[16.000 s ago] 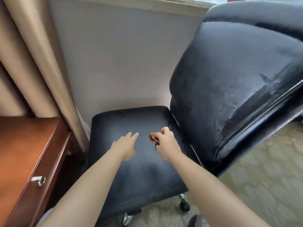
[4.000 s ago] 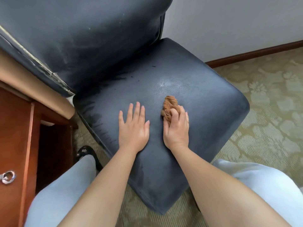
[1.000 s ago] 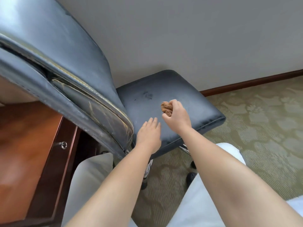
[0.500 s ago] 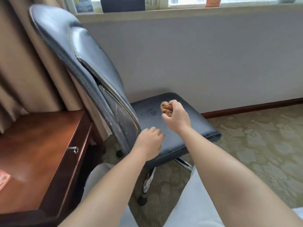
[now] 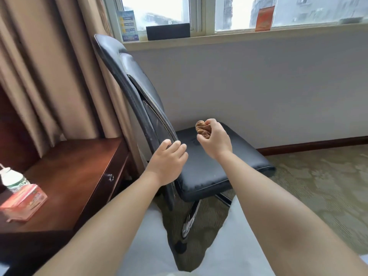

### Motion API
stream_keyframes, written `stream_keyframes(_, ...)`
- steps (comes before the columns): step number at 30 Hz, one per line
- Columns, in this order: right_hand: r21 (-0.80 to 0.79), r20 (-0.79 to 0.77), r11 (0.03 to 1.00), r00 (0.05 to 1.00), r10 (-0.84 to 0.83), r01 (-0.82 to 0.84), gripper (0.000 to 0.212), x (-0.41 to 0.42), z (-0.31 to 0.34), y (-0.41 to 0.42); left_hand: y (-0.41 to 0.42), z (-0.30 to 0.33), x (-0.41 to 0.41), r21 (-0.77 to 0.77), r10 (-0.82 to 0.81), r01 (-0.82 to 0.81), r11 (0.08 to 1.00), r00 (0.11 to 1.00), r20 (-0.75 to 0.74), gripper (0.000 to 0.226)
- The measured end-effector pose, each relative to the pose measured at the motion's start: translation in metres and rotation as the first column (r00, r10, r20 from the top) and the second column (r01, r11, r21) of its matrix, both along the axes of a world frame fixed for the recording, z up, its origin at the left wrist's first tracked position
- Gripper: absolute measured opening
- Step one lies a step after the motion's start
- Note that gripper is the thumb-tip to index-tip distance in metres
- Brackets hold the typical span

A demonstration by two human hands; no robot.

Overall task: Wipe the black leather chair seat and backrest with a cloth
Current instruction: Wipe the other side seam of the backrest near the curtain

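Black leather chair: seat [image 5: 215, 166] side-on, backrest [image 5: 135, 92] rising at its left. Wooden desk [image 5: 75, 168] left of the chair carries a red box [image 5: 23, 200], contents not visible, and a plastic bottle [image 5: 12, 178] just behind it. Left hand [image 5: 169, 158], fingers loosely curled, empty, at the backrest's lower edge. Right hand [image 5: 217, 138] above the seat grips the bunched brown cloth [image 5: 202, 129].

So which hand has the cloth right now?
The right hand, raised above the seat, grips the bunched brown cloth. The left hand holds nothing, fingers loosely curled beside the backrest.
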State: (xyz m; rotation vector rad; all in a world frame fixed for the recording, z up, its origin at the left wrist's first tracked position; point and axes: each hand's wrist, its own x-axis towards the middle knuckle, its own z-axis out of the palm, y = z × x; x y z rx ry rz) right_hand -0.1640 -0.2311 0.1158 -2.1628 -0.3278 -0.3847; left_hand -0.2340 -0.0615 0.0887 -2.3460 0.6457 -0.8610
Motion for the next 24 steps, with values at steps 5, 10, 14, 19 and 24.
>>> stream_keyframes(5, 0.027, -0.018, 1.000, 1.000, 0.007, -0.007, 0.033, -0.007, 0.004, 0.003, 0.013, 0.018, -0.007, 0.002, 0.062, -0.063, 0.998, 0.989, 0.133, 0.007)
stream_keyframes(10, 0.033, -0.012, 0.999, 0.999, 0.036, -0.036, 0.033, -0.008, 0.009, 0.014, 0.033, 0.035, -0.002, -0.056, 0.175, -0.168, 0.984, 0.969, 0.172, 0.017)
stream_keyframes(14, 0.019, 0.030, 0.997, 0.997, 0.077, -0.077, 0.035, -0.006, 0.019, 0.032, 0.050, 0.034, 0.000, -0.121, 0.134, -0.113, 0.986, 0.974, 0.182, 0.027)
stream_keyframes(19, -0.018, 0.076, 0.989, 0.987, 0.145, -0.144, 0.036, -0.003, 0.031, 0.057, 0.057, 0.037, 0.004, -0.272, 0.158, -0.113, 0.956, 0.976, 0.148, 0.028)
stream_keyframes(24, 0.003, 0.053, 0.985, 0.984, 0.169, -0.170, 0.035, 0.003, 0.031, 0.075, 0.070, 0.055, 0.010, -0.374, 0.203, -0.184, 0.909, 0.979, 0.010, 0.030)
